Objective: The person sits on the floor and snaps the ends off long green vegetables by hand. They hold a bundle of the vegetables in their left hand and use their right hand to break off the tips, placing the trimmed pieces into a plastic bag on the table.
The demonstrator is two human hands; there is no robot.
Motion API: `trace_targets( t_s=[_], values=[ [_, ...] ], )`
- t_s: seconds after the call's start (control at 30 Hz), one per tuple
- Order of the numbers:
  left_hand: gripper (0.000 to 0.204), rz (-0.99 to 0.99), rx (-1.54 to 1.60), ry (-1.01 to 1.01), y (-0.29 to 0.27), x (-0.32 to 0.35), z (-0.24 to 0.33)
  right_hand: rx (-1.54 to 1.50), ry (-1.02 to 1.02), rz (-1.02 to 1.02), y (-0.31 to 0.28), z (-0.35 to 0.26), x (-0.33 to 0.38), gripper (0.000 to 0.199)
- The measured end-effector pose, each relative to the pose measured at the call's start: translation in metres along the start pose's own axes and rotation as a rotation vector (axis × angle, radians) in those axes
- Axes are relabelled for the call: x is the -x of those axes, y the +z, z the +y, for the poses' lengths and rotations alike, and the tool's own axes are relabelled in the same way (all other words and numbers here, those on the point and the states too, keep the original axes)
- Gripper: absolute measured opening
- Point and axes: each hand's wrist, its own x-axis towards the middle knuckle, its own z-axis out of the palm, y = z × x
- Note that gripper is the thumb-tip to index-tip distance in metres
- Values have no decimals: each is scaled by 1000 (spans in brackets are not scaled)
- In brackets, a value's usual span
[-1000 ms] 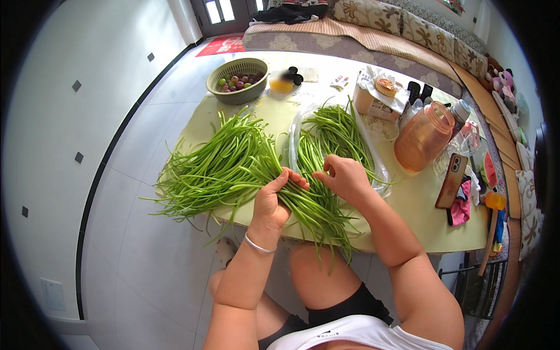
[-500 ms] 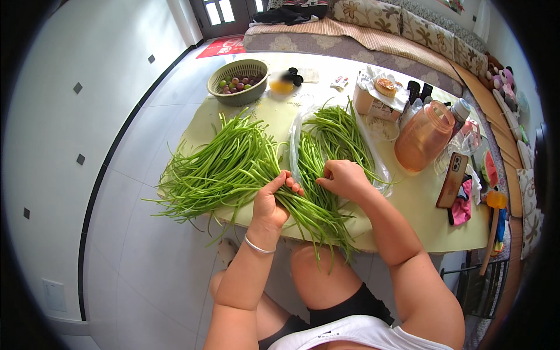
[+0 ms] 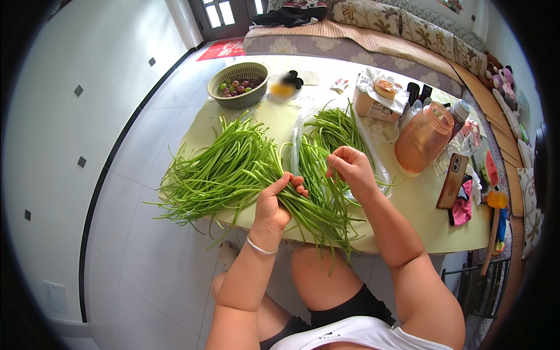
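Your left hand (image 3: 274, 204) closes around a bunch of green stalks (image 3: 315, 198) at the near table (image 3: 420, 221) edge. Your right hand (image 3: 350, 166) pinches, as far as the view shows, a single stalk just above that bunch. Keep the left grip firm and draw one stalk at a time, clear of the big pile (image 3: 216, 169) to the left.
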Motion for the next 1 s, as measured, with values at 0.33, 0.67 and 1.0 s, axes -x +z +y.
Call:
trace_targets(
  t_s=[0.33,0.67,1.0],
  values=[
    [9,-25,8,-26,0,2,-2,89,240,-103,-9,14,-8,25],
    [10,-13,27,-15,-1,5,1,1258,-221,-79,10,18,3,29],
    [13,-340,97,71,16,25,39,1100,-144,-10,-1,27,-6,29]
  ],
)
